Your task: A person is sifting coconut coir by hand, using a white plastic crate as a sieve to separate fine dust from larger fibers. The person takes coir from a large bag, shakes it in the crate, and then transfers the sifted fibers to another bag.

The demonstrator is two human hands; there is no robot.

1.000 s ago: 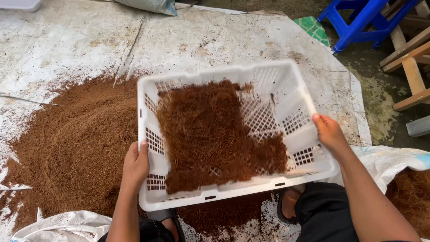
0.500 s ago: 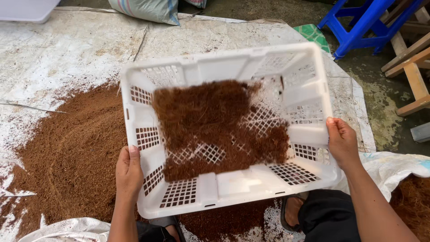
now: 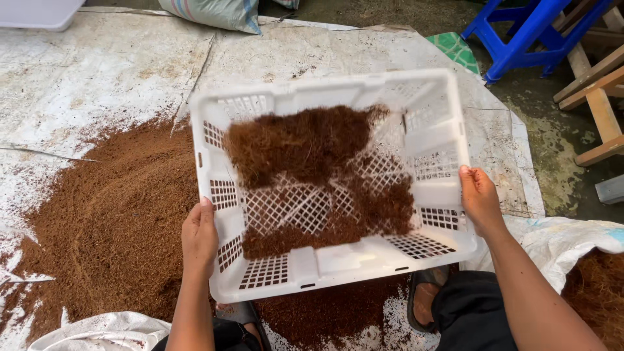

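Presently, a white plastic lattice basket [image 3: 338, 188] is held above the ground, gripped at its left wall by the left hand [image 3: 199, 239] and at its right wall by the right hand [image 3: 480, 198], both closed on the rim. Clumps of brown coconut fibre [image 3: 305, 146] are carried inside. A heap of fine brown husk [image 3: 104, 221] is spread on the white woven sheet [image 3: 84, 71] beneath. A blue stool [image 3: 520, 32] is seen beyond.
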